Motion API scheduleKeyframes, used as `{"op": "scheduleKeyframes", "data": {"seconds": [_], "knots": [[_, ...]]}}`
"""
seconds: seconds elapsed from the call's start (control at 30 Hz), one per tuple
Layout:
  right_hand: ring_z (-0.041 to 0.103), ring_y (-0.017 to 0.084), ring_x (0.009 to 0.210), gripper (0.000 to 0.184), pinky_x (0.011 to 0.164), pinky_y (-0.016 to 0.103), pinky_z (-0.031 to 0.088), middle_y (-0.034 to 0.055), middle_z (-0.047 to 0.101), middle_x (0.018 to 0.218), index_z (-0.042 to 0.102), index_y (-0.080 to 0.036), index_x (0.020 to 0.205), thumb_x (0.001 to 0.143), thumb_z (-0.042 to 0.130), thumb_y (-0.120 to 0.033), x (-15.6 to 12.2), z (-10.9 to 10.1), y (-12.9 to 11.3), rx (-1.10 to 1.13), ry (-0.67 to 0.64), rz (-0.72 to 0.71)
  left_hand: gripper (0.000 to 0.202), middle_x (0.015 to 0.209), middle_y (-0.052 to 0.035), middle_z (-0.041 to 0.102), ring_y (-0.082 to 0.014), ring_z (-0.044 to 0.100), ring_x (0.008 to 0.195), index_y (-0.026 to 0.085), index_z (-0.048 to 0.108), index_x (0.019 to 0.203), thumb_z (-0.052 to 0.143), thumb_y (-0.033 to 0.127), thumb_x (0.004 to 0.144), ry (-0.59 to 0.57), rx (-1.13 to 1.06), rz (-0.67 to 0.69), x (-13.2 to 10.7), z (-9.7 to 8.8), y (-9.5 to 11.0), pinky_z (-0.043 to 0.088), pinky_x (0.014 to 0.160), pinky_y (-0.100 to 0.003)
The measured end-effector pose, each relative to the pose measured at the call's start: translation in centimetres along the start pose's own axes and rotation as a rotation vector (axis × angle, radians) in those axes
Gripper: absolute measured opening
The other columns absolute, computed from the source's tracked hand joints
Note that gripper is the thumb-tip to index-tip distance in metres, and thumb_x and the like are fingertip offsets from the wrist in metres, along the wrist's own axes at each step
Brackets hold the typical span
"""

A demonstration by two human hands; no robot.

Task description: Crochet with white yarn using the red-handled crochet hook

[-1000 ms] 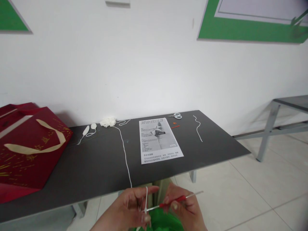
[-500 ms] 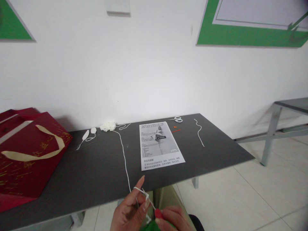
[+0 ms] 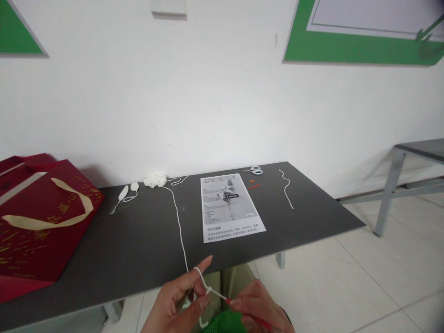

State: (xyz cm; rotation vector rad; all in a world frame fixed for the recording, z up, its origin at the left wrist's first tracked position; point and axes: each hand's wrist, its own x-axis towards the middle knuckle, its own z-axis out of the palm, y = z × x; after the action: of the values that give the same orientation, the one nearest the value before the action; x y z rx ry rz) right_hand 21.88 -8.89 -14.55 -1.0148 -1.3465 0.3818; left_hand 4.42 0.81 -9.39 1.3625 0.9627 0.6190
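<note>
My left hand (image 3: 182, 300) is at the bottom middle, its index finger raised with white yarn (image 3: 179, 226) looped over it. Thumb and fingers pinch a small knot in the yarn, and a short tail hangs below. To its right, my right hand (image 3: 258, 307) grips a crochet hook (image 3: 258, 319) by its red handle. The hook's shaft points left to the knot; its tip sits at the yarn, too small to make out. From the finger, the strand runs up over the table to a bundle of white yarn (image 3: 155, 180).
A printed instruction sheet (image 3: 231, 226) lies on the black table (image 3: 138, 249). Behind it are scissors (image 3: 255, 170), small orange pieces (image 3: 253, 187) and a cut yarn length (image 3: 286, 187). Two white crocheted pieces (image 3: 123, 193) lie left, near a red gift bag (image 3: 52, 222).
My right hand has drawn away to the right and turned, showing more of the hook's handle. My left hand has shifted slightly left. The yarn loop now reaches further from the left finger.
</note>
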Motion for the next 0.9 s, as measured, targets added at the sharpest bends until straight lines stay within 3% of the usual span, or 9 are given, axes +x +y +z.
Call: {"op": "scheduleKeyframes", "data": {"seconds": [0.07, 0.13, 0.23, 0.33, 0.4, 0.6, 0.9], "knots": [[0.062, 0.020, 0.064, 0.021, 0.053, 0.030, 0.048, 0.0034, 0.073, 0.075, 0.073, -0.035, 0.109, 0.095, 0.057, -0.039, 0.0, 0.2, -0.4, 0.075, 0.105, 0.098, 0.017, 0.090, -0.0117, 0.077, -0.0355, 0.062, 0.112, 0.021, 0.072, 0.066, 0.076, 0.037, 0.073, -0.029, -0.036, -0.023, 0.2, -0.2, -0.1, 0.044, 0.088, -0.037], [0.060, 0.020, 0.064, 0.019, 0.053, 0.030, 0.047, 0.0027, 0.071, 0.071, 0.075, -0.035, 0.103, 0.093, 0.059, -0.042, 0.1, 0.5, -0.8, 0.163, 0.168, 0.186, 0.016, 0.088, -0.0101, 0.076, -0.0276, 0.065, 0.086, 0.020, 0.074, 0.065, 0.080, 0.035, 0.069, -0.063, -0.095, -0.051, 0.3, -0.4, -0.4, 0.046, 0.077, -0.034], [0.060, 0.019, 0.063, 0.018, 0.054, 0.031, 0.045, 0.0030, 0.069, 0.071, 0.077, -0.033, 0.095, 0.090, 0.064, -0.044, 0.5, 0.5, -1.6, 0.279, 0.192, 0.300, 0.015, 0.075, -0.0037, 0.070, -0.0155, 0.055, 0.063, 0.021, 0.080, 0.070, 0.086, 0.033, 0.064, -0.108, -0.218, -0.098, 0.4, -0.6, -0.6, 0.042, 0.063, -0.027], [0.059, 0.018, 0.063, 0.018, 0.055, 0.031, 0.044, 0.0030, 0.067, 0.070, 0.078, -0.031, 0.091, 0.089, 0.066, -0.043, 1.3, 0.0, -2.2, 0.359, 0.203, 0.360, 0.042, 0.065, 0.0018, 0.062, -0.0119, 0.051, 0.059, 0.026, 0.082, 0.098, 0.091, 0.033, 0.058, -0.144, -0.334, -0.142, 0.4, -0.6, -0.5, 0.041, 0.060, -0.024], [0.059, 0.018, 0.063, 0.018, 0.057, 0.030, 0.043, 0.0030, 0.067, 0.070, 0.078, -0.029, 0.090, 0.089, 0.066, -0.043, 1.7, -0.5, -2.4, 0.390, 0.208, 0.387, 0.055, 0.064, 0.0033, 0.059, -0.0109, 0.053, 0.058, 0.026, 0.079, 0.107, 0.093, 0.032, 0.054, -0.179, -0.414, -0.191, 0.3, -0.6, -0.1, 0.042, 0.059, -0.023], [0.061, 0.018, 0.066, 0.023, 0.061, 0.030, 0.044, 0.0033, 0.068, 0.068, 0.078, -0.027, 0.085, 0.088, 0.065, -0.046, 2.0, -1.3, -2.4, 0.443, 0.133, 0.450, 0.058, 0.061, 0.0040, 0.059, -0.0094, 0.056, 0.058, 0.020, 0.081, 0.100, 0.097, 0.030, 0.045, -0.201, -0.492, -0.371, 0.0, -0.5, 1.2, 0.045, 0.059, -0.022], [0.060, 0.014, 0.059, 0.021, 0.057, 0.026, 0.043, 0.0021, 0.069, 0.068, 0.077, -0.024, 0.077, 0.082, 0.074, -0.045, 1.9, -1.1, -2.2, 0.614, 0.206, 0.619, 0.051, 0.059, 0.0024, 0.066, -0.0109, 0.061, 0.053, 0.017, 0.082, 0.093, 0.097, 0.025, 0.044, -0.224, -0.478, -0.413, -0.1, -0.8, 1.7, 0.044, 0.055, -0.022]]}}
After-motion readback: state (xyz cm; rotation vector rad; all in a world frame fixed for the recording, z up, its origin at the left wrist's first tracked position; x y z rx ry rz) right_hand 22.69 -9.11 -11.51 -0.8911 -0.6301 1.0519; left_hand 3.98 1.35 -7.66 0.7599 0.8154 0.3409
